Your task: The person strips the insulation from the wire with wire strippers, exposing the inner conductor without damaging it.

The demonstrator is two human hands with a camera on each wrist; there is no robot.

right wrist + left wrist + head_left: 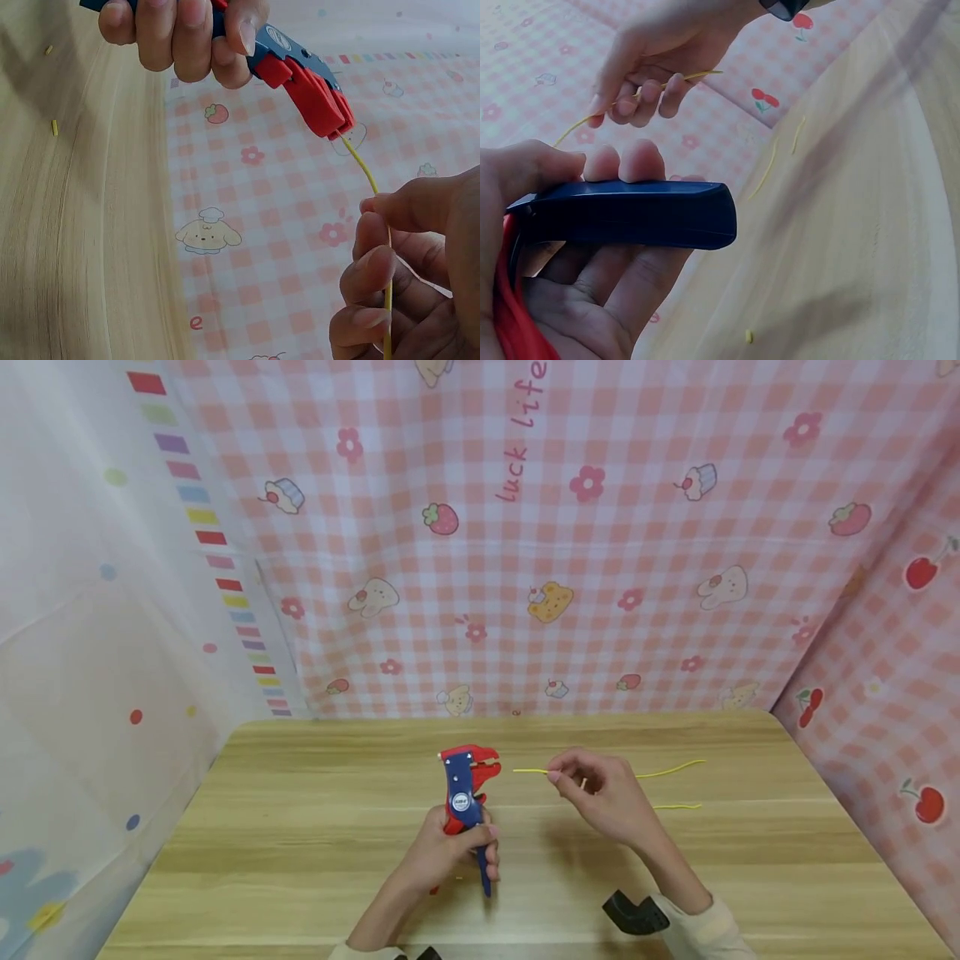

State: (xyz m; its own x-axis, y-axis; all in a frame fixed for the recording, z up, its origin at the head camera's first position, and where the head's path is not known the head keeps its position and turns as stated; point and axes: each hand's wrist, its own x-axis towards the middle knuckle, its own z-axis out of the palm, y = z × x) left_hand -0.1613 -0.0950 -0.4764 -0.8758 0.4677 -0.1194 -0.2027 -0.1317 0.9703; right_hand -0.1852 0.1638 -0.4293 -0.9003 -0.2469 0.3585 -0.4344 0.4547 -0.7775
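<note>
My left hand grips the handles of a wire stripper with a blue body and red jaws, held upright above the table. Its thumb lies across the blue handle, which fills the middle of the left wrist view. To the right, my right hand pinches a thin yellow wire between thumb and forefinger. The wire's free end points left at the stripper's red jaws, with a small gap in the head view; its tail runs out right behind the hand. In the right wrist view the wire end overlaps the jaw tip.
Another yellow wire lies on the wooden table, right of my right hand. Small yellow cut bits lie near the table's front. A pink checked cloth hangs behind the table, with more patterned cloth at both sides.
</note>
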